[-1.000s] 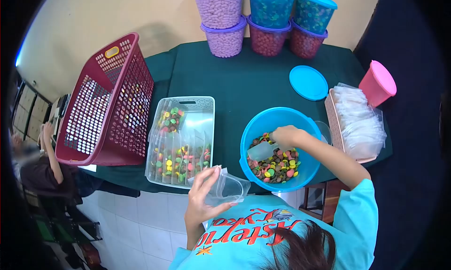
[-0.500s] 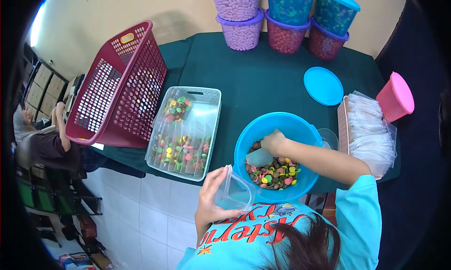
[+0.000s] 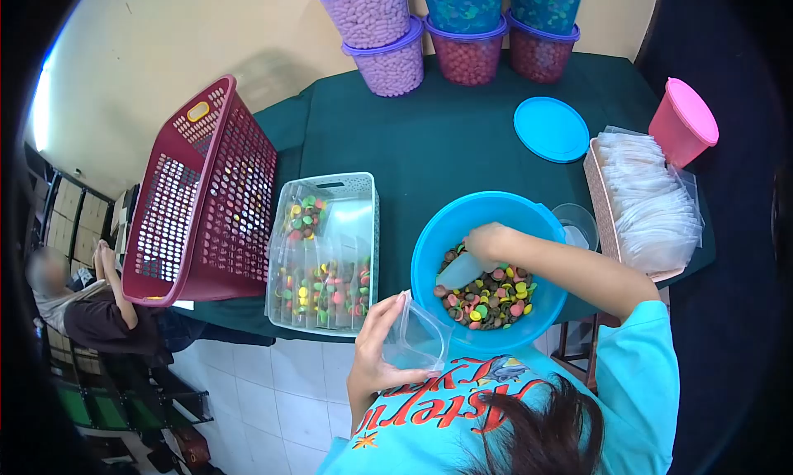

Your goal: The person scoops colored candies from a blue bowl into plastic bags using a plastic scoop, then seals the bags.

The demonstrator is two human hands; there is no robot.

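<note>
A blue basin (image 3: 541, 326) holds many round candies (image 3: 496, 301) in brown, yellow, green and pink. Inside it my right hand (image 3: 489, 244) is closed round a translucent scoop (image 3: 459, 272), whose blade lies among the candies. Left of the basin my left hand (image 3: 376, 355) grips a clear plastic bag (image 3: 415, 339) by its edges, with the bag's mouth spread; no candies show in it. Filled clear bags (image 3: 324, 289) stand in rows in a white tray (image 3: 373, 227) on the green-covered table.
A tall maroon basket (image 3: 206, 227) stands at the left. Lidded tubs (image 3: 467, 54) are stacked at the back. A blue lid (image 3: 552, 129), a pink container (image 3: 684, 124) and a pink basket (image 3: 605, 215) of empty bags (image 3: 648, 202) are at the right. Another person (image 3: 103, 318) sits far left.
The view has shifted and turned slightly. My right hand has tilted the scoop, and its blade sits lower and further left among the candies. My left hand still holds the bag.
</note>
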